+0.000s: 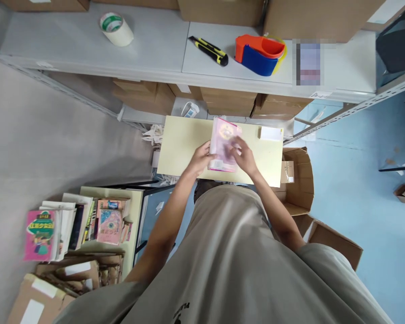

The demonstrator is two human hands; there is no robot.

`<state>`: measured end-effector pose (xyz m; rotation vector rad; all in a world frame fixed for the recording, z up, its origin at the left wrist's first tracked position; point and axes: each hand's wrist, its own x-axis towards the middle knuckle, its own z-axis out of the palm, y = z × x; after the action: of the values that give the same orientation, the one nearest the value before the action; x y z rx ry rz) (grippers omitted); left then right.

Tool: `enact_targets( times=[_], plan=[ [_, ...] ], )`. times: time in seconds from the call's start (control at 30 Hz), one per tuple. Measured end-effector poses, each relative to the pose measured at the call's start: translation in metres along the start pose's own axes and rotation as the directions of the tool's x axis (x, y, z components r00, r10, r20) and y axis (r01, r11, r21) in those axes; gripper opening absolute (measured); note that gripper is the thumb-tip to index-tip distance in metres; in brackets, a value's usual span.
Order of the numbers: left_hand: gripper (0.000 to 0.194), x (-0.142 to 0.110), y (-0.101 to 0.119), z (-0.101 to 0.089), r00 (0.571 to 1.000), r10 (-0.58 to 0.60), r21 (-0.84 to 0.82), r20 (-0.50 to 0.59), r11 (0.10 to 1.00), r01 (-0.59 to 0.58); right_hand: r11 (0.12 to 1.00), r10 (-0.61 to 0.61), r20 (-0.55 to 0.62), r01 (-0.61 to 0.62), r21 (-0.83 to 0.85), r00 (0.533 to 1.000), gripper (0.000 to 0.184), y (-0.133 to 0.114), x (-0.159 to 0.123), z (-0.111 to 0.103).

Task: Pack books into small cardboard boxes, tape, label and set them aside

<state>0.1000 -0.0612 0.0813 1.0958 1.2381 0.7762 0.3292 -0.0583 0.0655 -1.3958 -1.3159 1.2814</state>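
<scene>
A pink book [224,139] with a hazy, plastic-looking cover lies on the pale yellow table [184,135]. My left hand [200,159] is closed on its left edge, thumb on top at the lower corner. Over the right part of the cover is my right hand [243,156], its fingers bent and smeared by motion. I cannot make out whether they pinch anything. To the right of the book, near the table's back edge, sits a small white box [271,133].
On the grey shelf [155,49] ahead lie a tape roll [117,30], a utility knife [209,51] and an orange-blue tape dispenser [260,54]. Books [109,225] stand on a side table at left. An open carton [298,180] is right of the table.
</scene>
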Motion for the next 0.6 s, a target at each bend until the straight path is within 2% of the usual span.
enact_targets(
  times=[0.07, 0.1, 0.17, 0.23, 0.33, 0.43, 0.6],
  plan=[
    [0.094, -0.003, -0.008, -0.025, 0.996, -0.066, -0.195, 0.060, 0.978, 0.077, 0.996, 0.086, -0.031, -0.086, -0.002, 0.996, 0.113, 0.011, 0.003, -0.006],
    [0.099, -0.007, -0.011, -0.035, 0.994, -0.079, -0.252, 0.073, 0.963, 0.095, 0.991, 0.131, 0.000, -0.131, 0.030, 0.991, 0.117, 0.014, 0.005, -0.007],
    [0.104, -0.014, -0.017, -0.053, 0.994, -0.079, -0.308, 0.069, 0.947, 0.096, 0.979, 0.170, 0.105, -0.180, 0.097, 0.980, 0.115, 0.016, 0.007, -0.003],
    [0.106, -0.020, -0.023, -0.068, 0.996, -0.073, -0.316, 0.048, 0.945, 0.084, 0.977, 0.150, 0.170, -0.172, 0.125, 0.974, 0.104, 0.012, 0.010, 0.010],
    [0.105, -0.020, -0.031, -0.094, 0.998, -0.066, -0.277, 0.011, 0.959, 0.067, 0.984, 0.118, 0.173, -0.139, 0.112, 0.978, 0.094, 0.004, 0.019, 0.040],
    [0.101, -0.012, -0.041, -0.128, 0.998, -0.059, -0.191, -0.006, 0.980, 0.056, 0.991, 0.126, 0.144, -0.131, 0.026, 0.982, 0.088, 0.003, 0.036, 0.077],
    [0.089, 0.012, -0.069, -0.195, 0.993, -0.069, 0.126, -0.095, 0.989, 0.081, 0.962, 0.142, 0.096, -0.114, -0.250, 0.985, 0.073, 0.012, 0.077, 0.150]
  ],
)
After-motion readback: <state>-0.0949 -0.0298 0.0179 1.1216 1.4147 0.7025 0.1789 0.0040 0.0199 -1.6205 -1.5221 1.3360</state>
